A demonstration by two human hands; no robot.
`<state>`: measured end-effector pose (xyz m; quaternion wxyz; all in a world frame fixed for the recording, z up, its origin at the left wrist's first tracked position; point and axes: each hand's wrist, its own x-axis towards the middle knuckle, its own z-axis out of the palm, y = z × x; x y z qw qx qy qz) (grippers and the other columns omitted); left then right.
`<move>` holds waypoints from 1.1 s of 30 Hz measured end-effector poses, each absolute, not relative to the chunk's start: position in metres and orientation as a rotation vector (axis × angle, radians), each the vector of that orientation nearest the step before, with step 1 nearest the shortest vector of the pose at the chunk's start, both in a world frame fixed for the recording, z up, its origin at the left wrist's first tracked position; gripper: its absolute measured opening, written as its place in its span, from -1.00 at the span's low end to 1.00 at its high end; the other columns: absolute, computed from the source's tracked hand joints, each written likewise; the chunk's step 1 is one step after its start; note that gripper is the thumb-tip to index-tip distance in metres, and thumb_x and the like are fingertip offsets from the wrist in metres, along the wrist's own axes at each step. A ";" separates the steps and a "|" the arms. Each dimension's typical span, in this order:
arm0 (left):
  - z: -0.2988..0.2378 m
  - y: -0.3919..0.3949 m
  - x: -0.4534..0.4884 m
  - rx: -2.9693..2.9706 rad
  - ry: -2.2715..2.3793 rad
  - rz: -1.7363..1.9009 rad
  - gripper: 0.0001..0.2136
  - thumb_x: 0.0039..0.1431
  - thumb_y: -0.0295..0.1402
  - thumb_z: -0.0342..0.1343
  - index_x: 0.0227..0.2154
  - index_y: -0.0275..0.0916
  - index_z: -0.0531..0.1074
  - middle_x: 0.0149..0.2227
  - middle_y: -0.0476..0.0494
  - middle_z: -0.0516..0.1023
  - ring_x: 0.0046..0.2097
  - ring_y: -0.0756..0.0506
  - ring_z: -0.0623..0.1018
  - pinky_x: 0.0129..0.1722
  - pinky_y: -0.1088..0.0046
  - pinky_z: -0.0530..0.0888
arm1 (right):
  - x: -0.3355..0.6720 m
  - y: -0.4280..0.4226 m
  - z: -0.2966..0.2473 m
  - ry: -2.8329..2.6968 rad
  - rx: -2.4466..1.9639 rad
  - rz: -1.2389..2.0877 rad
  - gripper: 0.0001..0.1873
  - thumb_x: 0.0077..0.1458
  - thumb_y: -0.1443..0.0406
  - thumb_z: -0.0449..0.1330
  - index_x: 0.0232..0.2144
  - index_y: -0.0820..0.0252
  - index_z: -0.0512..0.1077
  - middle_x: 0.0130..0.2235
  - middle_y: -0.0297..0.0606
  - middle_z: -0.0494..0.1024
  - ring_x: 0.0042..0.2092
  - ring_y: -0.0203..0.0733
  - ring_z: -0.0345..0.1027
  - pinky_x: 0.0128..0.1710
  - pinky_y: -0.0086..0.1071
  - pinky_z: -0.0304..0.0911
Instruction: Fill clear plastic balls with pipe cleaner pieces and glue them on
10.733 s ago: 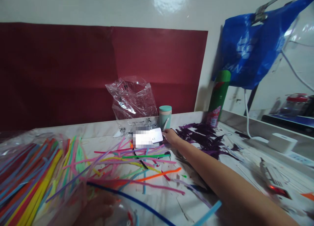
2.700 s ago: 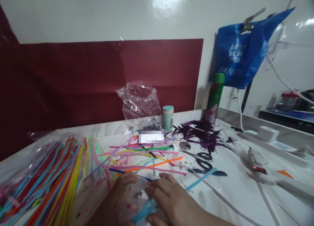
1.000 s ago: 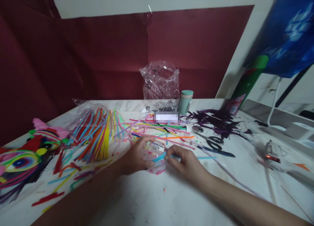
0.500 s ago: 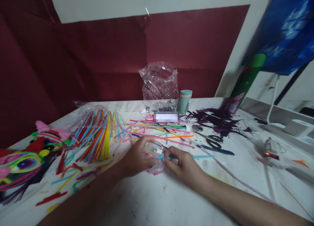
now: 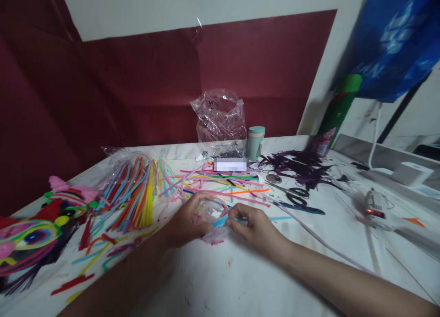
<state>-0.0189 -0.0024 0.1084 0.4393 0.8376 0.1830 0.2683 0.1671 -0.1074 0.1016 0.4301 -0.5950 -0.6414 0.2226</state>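
Near the middle of the table, my left hand point(image 5: 190, 219) is wrapped round a clear, see-through piece point(image 5: 210, 209) with pink bits along its lower edge; its exact kind is hard to make out. My right hand point(image 5: 252, 225) pinches a light blue pipe cleaner point(image 5: 280, 218) between thumb and fingers. One end of this pipe cleaner lies against the clear piece, and the other sticks out to the right past my knuckles. The fingertips of both hands are close together, and part of the clear piece is hidden behind them.
Bundled pipe cleaners point(image 5: 137, 193) lie left, beside a colourful mask-like craft piece point(image 5: 37, 234). Behind my hands are loose pipe cleaners, a clear plastic bag point(image 5: 220, 117) and a green jar point(image 5: 256, 142). Scissors point(image 5: 295, 195), purple shreds point(image 5: 302, 168) and a glue gun point(image 5: 376, 207) lie right.
The view has shifted slightly. The blue pipe cleaner now shows as a wider blue stretch across the clear piece, and less of it sticks out to the right. Both hands keep their grip.
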 end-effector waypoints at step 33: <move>0.107 0.001 -0.017 2.079 0.390 0.653 -0.40 -0.14 -0.13 0.27 -0.05 -0.21 0.21 0.05 -0.26 0.26 0.11 -0.26 0.29 0.08 0.24 0.27 | 0.165 -0.108 0.098 -1.588 -1.492 0.490 -0.92 -0.01 0.33 0.11 -0.52 0.19 0.33 -0.51 -0.36 0.45 -0.48 -0.32 0.26 -0.49 -0.49 0.11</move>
